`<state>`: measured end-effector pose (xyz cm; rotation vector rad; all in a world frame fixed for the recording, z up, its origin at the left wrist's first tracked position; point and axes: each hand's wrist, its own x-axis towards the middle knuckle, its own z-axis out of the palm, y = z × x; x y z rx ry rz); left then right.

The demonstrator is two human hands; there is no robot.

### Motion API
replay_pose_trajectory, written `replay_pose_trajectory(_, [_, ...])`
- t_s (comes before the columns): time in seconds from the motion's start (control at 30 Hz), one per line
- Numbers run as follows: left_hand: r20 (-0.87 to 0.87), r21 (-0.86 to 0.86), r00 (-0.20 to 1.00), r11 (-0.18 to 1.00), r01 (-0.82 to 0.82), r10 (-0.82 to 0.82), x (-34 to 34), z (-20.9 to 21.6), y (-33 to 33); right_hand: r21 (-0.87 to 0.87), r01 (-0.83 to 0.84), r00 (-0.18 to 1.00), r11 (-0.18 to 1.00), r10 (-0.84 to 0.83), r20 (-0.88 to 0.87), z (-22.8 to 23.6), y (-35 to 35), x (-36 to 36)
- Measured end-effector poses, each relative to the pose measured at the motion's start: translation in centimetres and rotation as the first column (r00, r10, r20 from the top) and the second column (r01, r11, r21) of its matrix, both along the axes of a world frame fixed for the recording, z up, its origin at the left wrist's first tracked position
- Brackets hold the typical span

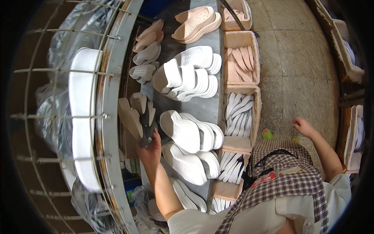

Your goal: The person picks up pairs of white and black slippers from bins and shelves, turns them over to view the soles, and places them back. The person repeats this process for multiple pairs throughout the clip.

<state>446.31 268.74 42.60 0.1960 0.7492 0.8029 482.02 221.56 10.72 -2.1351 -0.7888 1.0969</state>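
My left hand [151, 147] reaches to the far side of the grey bench and is closed around a dark grey shoe piece [147, 128]. Beside it are beige shoe pieces [131, 117], partly overlapped by the dark one. Close to my left wrist, white foam clogs [180, 132] lie in stacked rows on the bench. Out to the right, over the floor, my right hand [302, 127] hangs with its fingers curled in and nothing visible in them.
Pink clogs [198, 25] sit farther along the grey bench [165, 31]. Lined boxes edge it, holding pink straps [240, 64] and white straps [239, 115]. At left stands a wire mesh [58, 71] before white soles [83, 124]. More boxes [352, 136] line the right side.
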Motion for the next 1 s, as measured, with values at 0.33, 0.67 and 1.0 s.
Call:
replay_pose_trajectory(0.33, [-0.056, 0.217, 0.998, 0.975, 0.043, -0.031, 3.7, 5.6, -24.9, 0.731, 0.058, 0.921, 0.680, 0.247, -0.302, 18.4, 7.7, -2.1])
replay_pose_trajectory(0.67, [-0.325, 0.439, 0.917, 0.822, 0.361, -0.229, 8.6, 1.1, -39.8, 0.467, 0.451, -0.135, 0.760, 0.576, -0.806, 23.6, 6.4, -5.4])
replay_pose_trajectory(1.0, [-0.707, 0.661, 0.679, 0.155, 0.734, -0.197, 6.2, -13.2, -38.0, 0.551, 0.529, 0.181, 0.645, 0.549, -0.816, 12.0, -1.0, -9.7])
